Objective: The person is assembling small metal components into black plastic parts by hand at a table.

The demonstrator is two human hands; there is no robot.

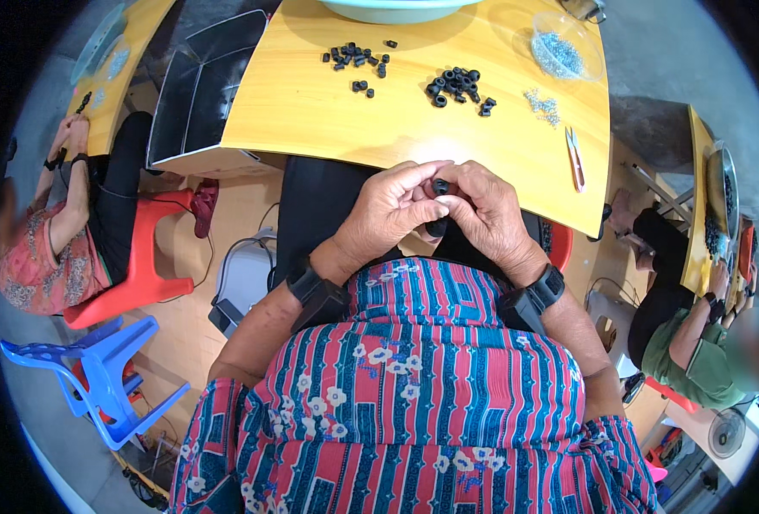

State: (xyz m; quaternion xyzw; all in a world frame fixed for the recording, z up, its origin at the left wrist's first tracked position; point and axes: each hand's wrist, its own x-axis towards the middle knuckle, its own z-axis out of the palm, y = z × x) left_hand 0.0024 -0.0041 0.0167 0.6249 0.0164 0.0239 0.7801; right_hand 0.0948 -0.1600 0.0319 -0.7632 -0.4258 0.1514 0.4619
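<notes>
One broad counter [311, 111] of smooth yellow board is seen, its near edge gently bowed by the lens. To its left, an open, straight-sided box [199, 86] with a glossy black lining is placed. At the far edge, a rounded pale aqua bowl [401, 8] is partly shown. At the far right, a shallow, transparent round tub [593, 56] is partly filled with glassy bluish beads [558, 56].

The left hand [386, 212] and right hand [488, 210] are brought together before the near edge, elbows bent, wrists angled inward and banded in black. Fingers are curled and thumbs are nearly joined, a small black piece [440, 186] with a rounded, holed end being pinched between the fingertips.

Slim metal snips [575, 160] with reddish handles are laid at the right. Stubby, matte black cylinders [456, 83] are gathered in two loose clusters. Tiny clear beads [543, 107] are scattered below the tub.
</notes>
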